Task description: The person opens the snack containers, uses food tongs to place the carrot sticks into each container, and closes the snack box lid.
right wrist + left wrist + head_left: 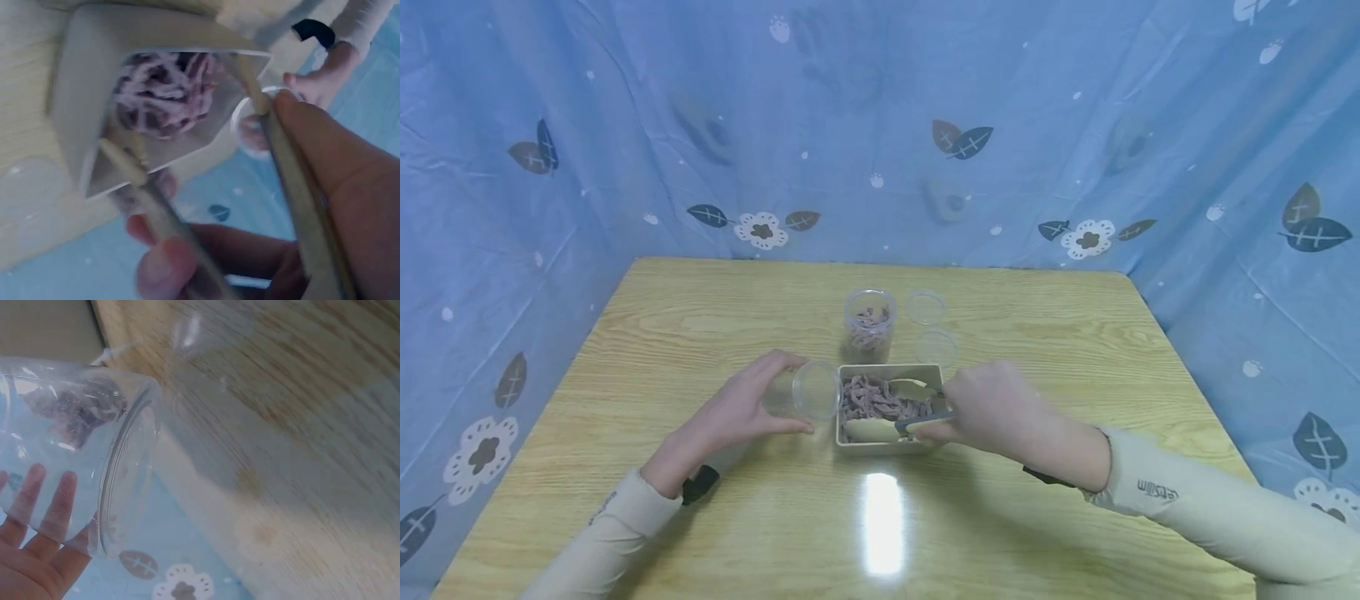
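My left hand (741, 408) holds a clear plastic jar (817, 390) around its side, its mouth beside the left wall of a cream rectangular box (887, 448). Purplish shredded strips (876, 398) lie in the box. With my right hand (992, 408) I grip a pair of tongs (290, 181), whose pale, broad tips reach into the box, spread apart on either side of the strips. Dark strips (75, 412) show through the jar wall in the left wrist view; whether they are inside it or behind it I cannot tell.
Behind the box stands another clear jar (869, 333) partly filled with similar strips. Two clear round lids (927, 307) lie to its right on the wooden table (700, 308). A blue patterned curtain (865, 150) hangs around the table's back and sides.
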The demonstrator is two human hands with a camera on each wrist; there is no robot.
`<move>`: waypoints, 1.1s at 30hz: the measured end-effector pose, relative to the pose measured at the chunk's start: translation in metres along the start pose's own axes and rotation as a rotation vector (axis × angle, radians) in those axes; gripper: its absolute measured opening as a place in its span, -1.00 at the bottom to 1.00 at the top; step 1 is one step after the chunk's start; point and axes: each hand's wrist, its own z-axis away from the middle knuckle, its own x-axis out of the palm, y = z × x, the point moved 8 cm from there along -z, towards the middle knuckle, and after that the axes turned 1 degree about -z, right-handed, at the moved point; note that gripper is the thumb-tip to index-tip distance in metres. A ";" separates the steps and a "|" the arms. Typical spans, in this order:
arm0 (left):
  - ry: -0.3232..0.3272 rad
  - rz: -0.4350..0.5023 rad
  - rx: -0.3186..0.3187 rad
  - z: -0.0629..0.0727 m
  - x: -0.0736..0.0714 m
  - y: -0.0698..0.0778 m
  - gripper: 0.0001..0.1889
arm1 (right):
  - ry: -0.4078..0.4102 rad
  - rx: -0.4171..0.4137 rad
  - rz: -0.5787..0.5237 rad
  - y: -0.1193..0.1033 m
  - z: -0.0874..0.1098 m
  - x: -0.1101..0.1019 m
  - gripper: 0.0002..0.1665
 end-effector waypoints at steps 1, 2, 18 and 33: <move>0.000 -0.002 0.001 0.000 0.000 0.000 -0.13 | 0.010 -0.008 0.024 -0.003 -0.002 -0.001 -0.20; 0.001 -0.003 0.004 0.001 0.000 -0.001 -0.13 | 0.025 -0.016 0.051 -0.006 -0.004 -0.003 -0.19; 0.002 -0.007 0.017 0.002 -0.001 0.000 -0.12 | -0.083 0.005 -0.147 0.023 -0.002 0.028 -0.45; 0.022 -0.040 0.003 0.002 -0.003 -0.001 -0.11 | -0.055 -0.082 -0.138 0.035 0.000 0.018 -0.54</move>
